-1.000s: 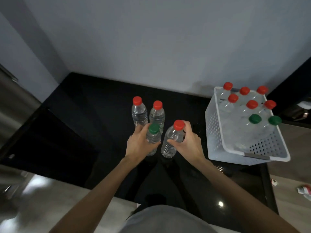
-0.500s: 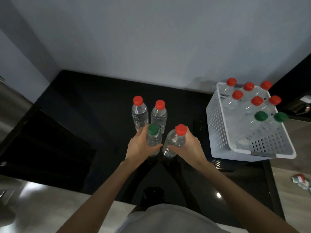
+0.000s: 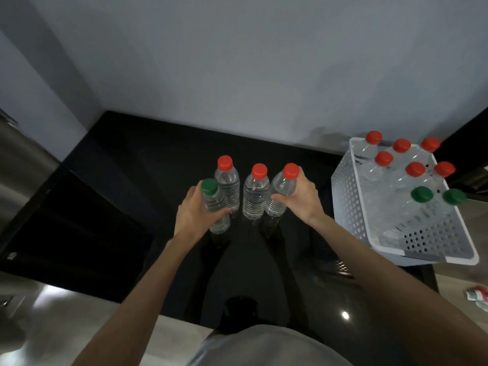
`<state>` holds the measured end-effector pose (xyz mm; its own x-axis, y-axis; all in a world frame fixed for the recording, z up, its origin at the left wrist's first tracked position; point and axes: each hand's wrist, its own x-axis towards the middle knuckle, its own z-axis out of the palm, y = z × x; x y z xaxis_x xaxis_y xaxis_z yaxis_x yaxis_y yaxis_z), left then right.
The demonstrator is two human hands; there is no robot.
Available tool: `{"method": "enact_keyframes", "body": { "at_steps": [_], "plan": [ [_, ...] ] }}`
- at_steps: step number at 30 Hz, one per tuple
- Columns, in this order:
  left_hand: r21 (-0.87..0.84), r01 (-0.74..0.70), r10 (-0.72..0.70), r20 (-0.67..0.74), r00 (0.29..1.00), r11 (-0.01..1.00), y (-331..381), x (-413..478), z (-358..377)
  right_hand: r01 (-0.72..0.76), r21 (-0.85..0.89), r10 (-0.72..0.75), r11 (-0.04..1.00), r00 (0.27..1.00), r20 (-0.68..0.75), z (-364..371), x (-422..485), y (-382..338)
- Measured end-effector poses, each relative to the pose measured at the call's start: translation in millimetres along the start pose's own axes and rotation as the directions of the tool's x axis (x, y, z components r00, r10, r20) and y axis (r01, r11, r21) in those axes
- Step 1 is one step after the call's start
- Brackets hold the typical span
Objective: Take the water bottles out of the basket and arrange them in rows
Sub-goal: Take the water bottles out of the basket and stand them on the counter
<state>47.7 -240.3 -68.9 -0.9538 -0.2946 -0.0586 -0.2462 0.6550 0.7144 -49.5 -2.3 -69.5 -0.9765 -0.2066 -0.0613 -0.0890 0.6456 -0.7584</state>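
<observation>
Two clear red-capped bottles stand side by side on the black counter (image 3: pixel 132 159): one at the left (image 3: pixel 227 180), one in the middle (image 3: pixel 255 194). My left hand (image 3: pixel 196 212) grips a green-capped bottle (image 3: pixel 214 204), slightly tilted, just left of and in front of them. My right hand (image 3: pixel 301 198) grips a third red-capped bottle (image 3: pixel 282 191), leaning, right beside the middle one. A white perforated basket (image 3: pixel 348 196) at the right holds several more bottles with red caps and two with green caps (image 3: pixel 422 194).
A grey wall rises behind the counter. A steel appliance (image 3: pixel 18 165) sits at the far left. The counter's front edge meets a light floor, where a small red-and-green wrapper (image 3: pixel 478 297) lies at the right.
Both hands moved apart and away from me: the green-capped bottle went left of the standing pair, the red-capped one went right, next to the middle bottle.
</observation>
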Motion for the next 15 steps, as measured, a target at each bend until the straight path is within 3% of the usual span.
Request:
{"method": "enact_keyframes", "body": {
  "at_steps": [5, 10, 12, 15],
  "plan": [
    [0.001, 0.016, -0.016, 0.060, 0.998, 1.000, 2, -1, -1, 0.012, -0.001, -0.012, 1.000, 0.999, 0.034, 1, 8, 1],
    [-0.095, 0.024, -0.028, -0.042, 0.999, 0.995, 5, -15, -1, 0.033, 0.045, -0.038, 0.998, 0.994, 0.105, -5, 5, -1],
    [-0.094, -0.037, 0.025, -0.131, 0.991, 0.995, 14, -21, -7, 0.041, 0.082, -0.049, 0.996, 0.994, 0.097, -12, -2, -1],
    [0.056, -0.217, 0.224, -0.279, 0.934, 0.975, 37, -27, -20, 0.128, 0.053, -0.129, 0.990, 0.991, 0.019, -27, -17, -3]
  ]
}}
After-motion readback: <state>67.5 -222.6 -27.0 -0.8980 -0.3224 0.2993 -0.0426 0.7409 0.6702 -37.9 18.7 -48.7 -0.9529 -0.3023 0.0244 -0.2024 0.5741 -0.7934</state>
